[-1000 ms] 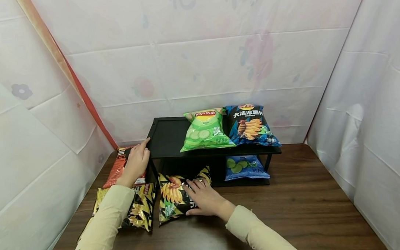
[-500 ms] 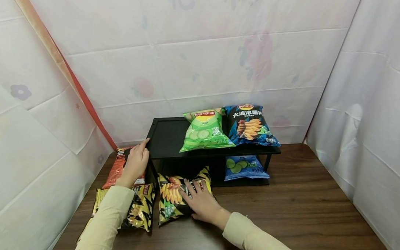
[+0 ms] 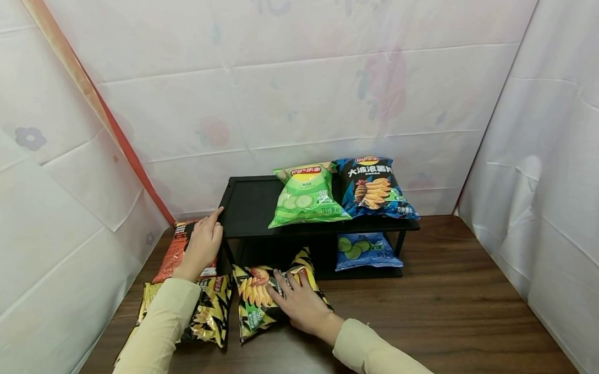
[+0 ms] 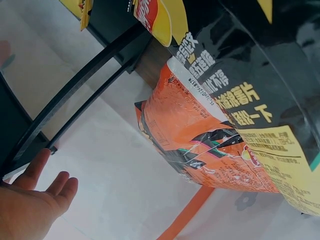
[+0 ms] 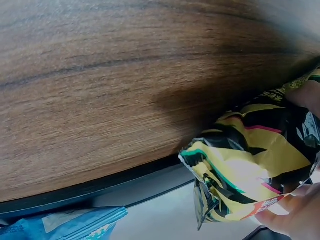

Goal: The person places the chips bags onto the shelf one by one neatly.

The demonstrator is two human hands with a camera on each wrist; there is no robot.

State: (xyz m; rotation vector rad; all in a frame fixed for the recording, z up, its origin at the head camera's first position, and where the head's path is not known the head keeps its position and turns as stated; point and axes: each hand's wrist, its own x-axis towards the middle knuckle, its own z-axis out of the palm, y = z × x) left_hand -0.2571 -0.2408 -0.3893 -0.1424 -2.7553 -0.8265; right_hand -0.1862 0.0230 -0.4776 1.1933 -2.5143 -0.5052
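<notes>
Across the front of a black-and-yellow chip bag (image 3: 254, 293), my right hand (image 3: 301, 304) rests with its fingers spread. That bag lies on the table at the front of a black two-tier shelf (image 3: 246, 204), its far corner at the lower opening. In the right wrist view, the thumb (image 5: 306, 96) and fingers (image 5: 300, 212) sit on opposite sides of the bag (image 5: 255, 160). My left hand (image 3: 205, 241) touches the shelf's left edge with an outstretched index finger and holds nothing. In the left wrist view its other fingers (image 4: 62, 187) are loosely bent.
A green chip bag (image 3: 306, 198) and a dark blue one (image 3: 373, 189) lie on the top tier. A blue bag with limes (image 3: 369, 251) is below. An orange-red bag (image 3: 174, 251) and another black-and-yellow bag (image 3: 211, 310) lie left. A white curtain (image 3: 307, 99) stands behind.
The right hand has shifted slightly along the black-and-yellow bag, its fingers spread wider. The bag has turned a little, and its right corner now shows beside the hand. The left hand stays put.
</notes>
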